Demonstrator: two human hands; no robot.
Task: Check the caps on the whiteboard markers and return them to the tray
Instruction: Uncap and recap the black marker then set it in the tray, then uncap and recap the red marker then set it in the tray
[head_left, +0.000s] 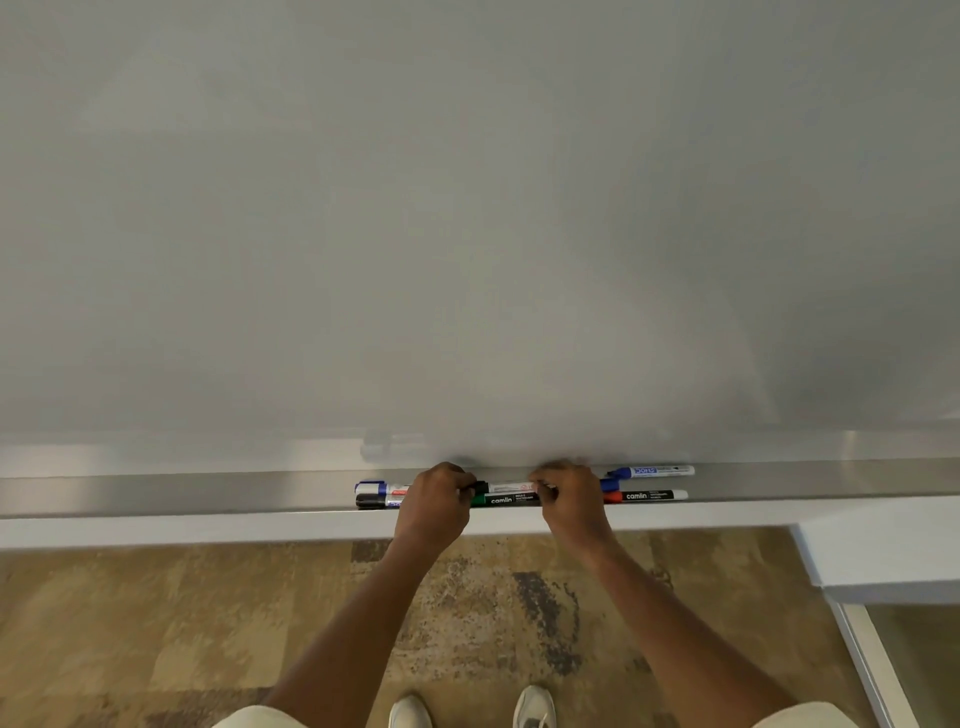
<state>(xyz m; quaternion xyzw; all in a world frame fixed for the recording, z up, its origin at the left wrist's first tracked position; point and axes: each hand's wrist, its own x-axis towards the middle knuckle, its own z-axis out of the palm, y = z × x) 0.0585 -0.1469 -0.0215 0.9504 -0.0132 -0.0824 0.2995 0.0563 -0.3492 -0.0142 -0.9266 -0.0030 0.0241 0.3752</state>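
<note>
Two shoes (470, 709) stand on patterned carpet below. Above them, both hands close on one white marker (511, 487) just over the tray (208, 493): left hand (434, 501) curled around its black cap, right hand (571, 501) gripping the barrel. Other markers lie in the tray beneath and beside. Pushing off-axis could leave the cap unseated, or knock neighbouring markers loose.

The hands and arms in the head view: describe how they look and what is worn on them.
Both are bare: the left hand and right hand wear no gloves, and no rings, watch or bracelets show. The forearms are uncovered up to the frame's bottom edge, where light cream fabric, possibly short sleeves, appears at both lower corners.
</note>
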